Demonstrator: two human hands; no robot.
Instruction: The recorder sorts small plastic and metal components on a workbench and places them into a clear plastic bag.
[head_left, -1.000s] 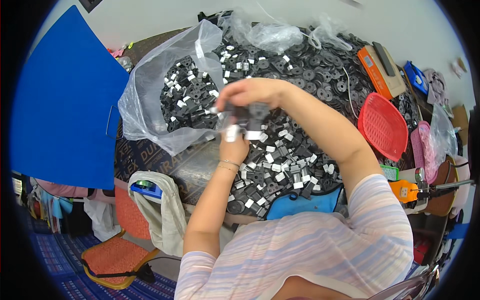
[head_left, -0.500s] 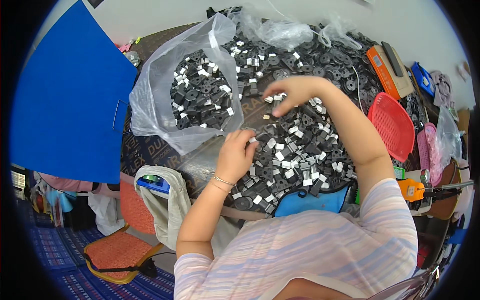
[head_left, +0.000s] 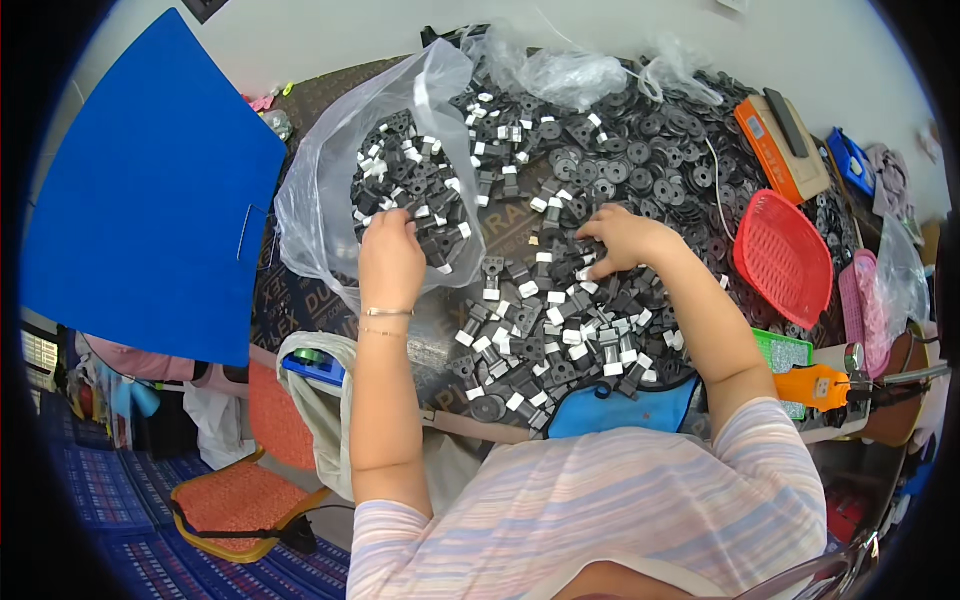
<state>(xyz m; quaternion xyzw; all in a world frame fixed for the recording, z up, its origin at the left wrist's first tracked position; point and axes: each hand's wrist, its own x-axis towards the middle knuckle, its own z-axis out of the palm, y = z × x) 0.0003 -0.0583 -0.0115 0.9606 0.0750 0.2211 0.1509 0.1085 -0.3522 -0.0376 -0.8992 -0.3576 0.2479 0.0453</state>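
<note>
My left hand reaches over the near rim of a clear plastic bag. Its fingers are bent together and point down among the black parts with white ends inside; whatever they hold is hidden. Farther right, my right hand dips into a loose heap of similar black-and-white parts on the table. The thumb and fingers there are spread around a few parts at the heap's far side, and I see none lifted.
Black discs cover the back right. A red basket and an orange-sided scale stand at right, with an orange tool nearer. Before me lies a blue pouch. A large blue panel rises at left.
My left hand has moved left from the heap's edge to over the bag. My right hand has come nearer and slightly right, down into the heap, and its fingers now reach among the parts.
</note>
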